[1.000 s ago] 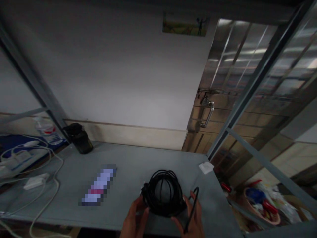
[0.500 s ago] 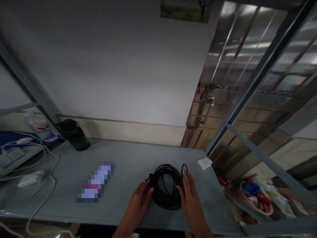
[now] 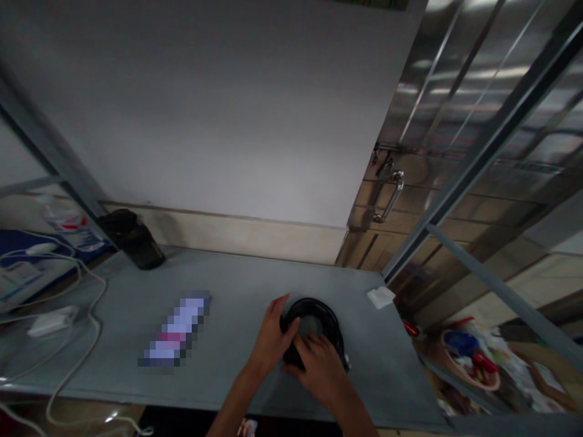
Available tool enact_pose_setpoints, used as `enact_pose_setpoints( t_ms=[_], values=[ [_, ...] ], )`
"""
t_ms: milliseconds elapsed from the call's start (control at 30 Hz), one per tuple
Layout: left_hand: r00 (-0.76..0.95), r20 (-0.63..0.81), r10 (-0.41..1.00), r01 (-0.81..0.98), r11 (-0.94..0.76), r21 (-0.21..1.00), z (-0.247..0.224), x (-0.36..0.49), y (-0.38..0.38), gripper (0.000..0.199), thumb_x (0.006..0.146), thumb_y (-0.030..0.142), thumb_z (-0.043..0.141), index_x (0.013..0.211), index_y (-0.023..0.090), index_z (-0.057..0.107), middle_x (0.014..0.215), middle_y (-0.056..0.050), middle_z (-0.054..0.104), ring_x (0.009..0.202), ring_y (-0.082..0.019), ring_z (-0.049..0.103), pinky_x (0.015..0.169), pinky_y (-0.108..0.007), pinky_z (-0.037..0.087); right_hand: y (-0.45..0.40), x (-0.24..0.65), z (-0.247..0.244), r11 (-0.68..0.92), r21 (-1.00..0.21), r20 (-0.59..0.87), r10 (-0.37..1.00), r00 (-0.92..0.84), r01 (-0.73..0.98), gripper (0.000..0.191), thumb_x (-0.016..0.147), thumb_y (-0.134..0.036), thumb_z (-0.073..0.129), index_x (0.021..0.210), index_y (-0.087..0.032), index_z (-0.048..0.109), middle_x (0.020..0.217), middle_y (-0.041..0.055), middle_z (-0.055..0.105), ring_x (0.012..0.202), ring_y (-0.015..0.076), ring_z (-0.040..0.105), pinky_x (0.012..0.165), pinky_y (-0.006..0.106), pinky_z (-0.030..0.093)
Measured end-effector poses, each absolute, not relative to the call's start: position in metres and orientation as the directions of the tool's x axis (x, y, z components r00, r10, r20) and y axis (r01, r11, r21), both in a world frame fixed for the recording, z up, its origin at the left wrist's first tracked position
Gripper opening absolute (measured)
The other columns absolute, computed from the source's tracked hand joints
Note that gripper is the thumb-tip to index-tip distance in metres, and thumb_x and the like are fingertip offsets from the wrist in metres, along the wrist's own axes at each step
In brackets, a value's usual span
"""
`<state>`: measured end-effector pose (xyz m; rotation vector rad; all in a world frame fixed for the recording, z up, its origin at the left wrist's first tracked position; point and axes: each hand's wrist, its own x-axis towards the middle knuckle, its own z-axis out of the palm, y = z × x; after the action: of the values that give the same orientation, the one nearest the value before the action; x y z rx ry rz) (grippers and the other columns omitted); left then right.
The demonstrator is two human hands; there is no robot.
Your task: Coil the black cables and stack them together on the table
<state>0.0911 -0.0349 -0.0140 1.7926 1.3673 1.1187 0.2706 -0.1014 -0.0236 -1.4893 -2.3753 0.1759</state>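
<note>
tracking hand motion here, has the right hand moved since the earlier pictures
Yes: leftward, judged against the paper; the right hand is now farther from it, over the coil.

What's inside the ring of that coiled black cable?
Inside the coiled black cable, grey tabletop shows toward the far side. The right hand and the thumb of the left hand cover the nearer part; what lies beneath them can't be seen.

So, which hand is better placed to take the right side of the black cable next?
Probably the right hand: it is over the near part of the cable, closer to its right side; the left hand is at the left side.
</note>
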Motion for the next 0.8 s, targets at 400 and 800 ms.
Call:
enact_pose_setpoints(
  t_ms=[400, 800],
  values=[
    [0.234, 0.294, 0.927, 0.360, -0.363, 0.859, -0.038, 0.085, -0.024, 0.061, 0.098, 0.020, 0.061, 0.159, 0.021, 0.062, 0.153, -0.016, 0.070, 0.144, -0.029, 0.067, 0.132, -0.054, 0.048, -0.110, 0.350, -0.015, 0.478, -0.295, 0.334, 0.863, -0.379, 0.827, 0.059, 0.077, -0.054, 0.109, 0.117, -0.025, 0.077, 0.139, 0.0114, 0.074, 0.141, 0.0396, 0.067, 0.123, 0.061, 0.055],
    [0.073, 0.194, 0.978, 0.411, -0.207, 0.888, -0.016, 0.040, -0.135, 0.042, 0.108, 0.062, 0.061, 0.112, 0.029, 0.087, 0.114, -0.010, 0.085, 0.109, -0.029, 0.082, 0.101, -0.040, 0.068, -0.153, 0.377, -0.056, 0.337, -0.452, 0.518, 0.853, -0.064, 0.826, 0.080, 0.106, -0.061, 0.079, 0.171, -0.028, 0.044, 0.168, 0.0182, 0.054, 0.154, 0.0397, 0.057, 0.119, 0.060, 0.061]
  ],
)
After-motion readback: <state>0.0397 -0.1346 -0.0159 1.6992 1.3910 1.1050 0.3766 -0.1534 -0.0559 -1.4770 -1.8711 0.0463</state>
